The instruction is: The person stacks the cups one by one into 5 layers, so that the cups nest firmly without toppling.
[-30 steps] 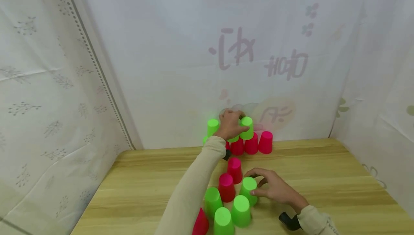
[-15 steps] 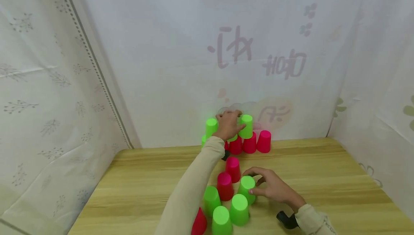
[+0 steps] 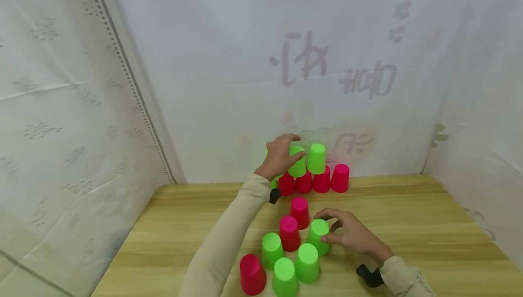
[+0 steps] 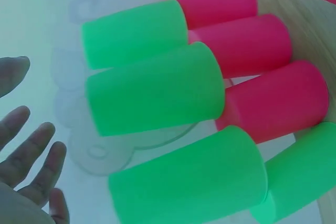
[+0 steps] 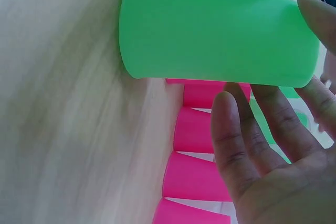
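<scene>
My left hand point(image 3: 279, 157) is at the back, beside the upper row of upside-down green cups. Its fingers are spread and stand apart from those cups in the left wrist view. Three green cups, among them a middle one point(image 4: 156, 90), sit on a row of red cups point(image 3: 340, 179); a green cup point(image 4: 302, 174) ends that row. With thumb and fingers, my right hand point(image 3: 353, 234) lightly holds an upside-down green cup point(image 3: 317, 238) standing on the table. In the right wrist view the thumb point(image 5: 320, 17) lies at its narrow end, with fingers on the other side.
In front of the stack stand two red cups point(image 3: 289, 234), several green cups, one a front cup point(image 3: 285, 279), and a separate red cup point(image 3: 252, 275). The wooden table point(image 3: 163, 238) meets a printed white cloth point(image 3: 220, 142) behind; cloth also hangs at both sides.
My left hand has moved left off the right-hand upper green cup, bringing the middle one into view. The right hand stays at its cup. The head view has shifted slightly.
</scene>
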`<state>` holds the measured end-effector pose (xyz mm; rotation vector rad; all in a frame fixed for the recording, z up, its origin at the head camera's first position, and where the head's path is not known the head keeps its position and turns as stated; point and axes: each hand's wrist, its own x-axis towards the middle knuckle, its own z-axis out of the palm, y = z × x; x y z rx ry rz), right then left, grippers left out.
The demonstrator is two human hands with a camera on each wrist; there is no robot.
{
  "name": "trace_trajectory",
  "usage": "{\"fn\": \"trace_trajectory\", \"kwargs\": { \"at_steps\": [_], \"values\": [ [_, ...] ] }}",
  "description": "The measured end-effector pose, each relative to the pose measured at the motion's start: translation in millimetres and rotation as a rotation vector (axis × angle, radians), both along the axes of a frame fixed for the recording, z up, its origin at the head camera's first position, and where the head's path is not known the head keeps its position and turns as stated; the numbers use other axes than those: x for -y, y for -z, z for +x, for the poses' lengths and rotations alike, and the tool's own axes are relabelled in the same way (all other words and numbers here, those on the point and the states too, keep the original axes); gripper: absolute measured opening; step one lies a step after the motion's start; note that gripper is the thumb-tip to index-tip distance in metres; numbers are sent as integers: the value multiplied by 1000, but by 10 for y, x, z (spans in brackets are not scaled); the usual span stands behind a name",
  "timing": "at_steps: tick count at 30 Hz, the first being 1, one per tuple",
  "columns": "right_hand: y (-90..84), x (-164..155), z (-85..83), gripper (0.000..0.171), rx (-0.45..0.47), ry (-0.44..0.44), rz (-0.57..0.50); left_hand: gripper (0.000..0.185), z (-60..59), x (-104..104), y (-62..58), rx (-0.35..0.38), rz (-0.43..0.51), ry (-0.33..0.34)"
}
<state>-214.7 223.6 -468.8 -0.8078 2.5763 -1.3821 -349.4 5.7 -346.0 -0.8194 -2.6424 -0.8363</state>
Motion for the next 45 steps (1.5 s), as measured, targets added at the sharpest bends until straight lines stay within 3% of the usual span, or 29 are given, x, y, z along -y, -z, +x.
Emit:
{"fn": "trace_trajectory", "kwargs": {
  "at_steps": [4, 8, 20, 30, 36, 40, 45],
  "values": [
    [-49, -51, -24, 41, -25, 9, 3, 44, 143, 137, -27, 31, 58, 67],
    [-114, -97, -63, 40, -53, 25, 12, 44, 327, 311, 19, 66, 103, 119],
    [-242, -300, -295, 42, -58, 51, 34, 35, 974, 991, 408, 160, 141, 190],
    [-447, -435, -567, 40, -108, 112, 53, 31, 1439, 1327, 643, 245, 164, 183],
    [-710, -522, -739, 42, -154, 179, 101, 29, 1622, 1484, 757, 302, 146, 153],
    [-882, -566, -885, 42, -179, 228, 143, 28, 1713, 1573, 855, 287, 154, 152],
    [-1029, -618, -1038, 46, -153, 295, 171, 31, 1800, 1636, 955, 347, 179, 164]
  ]
}}
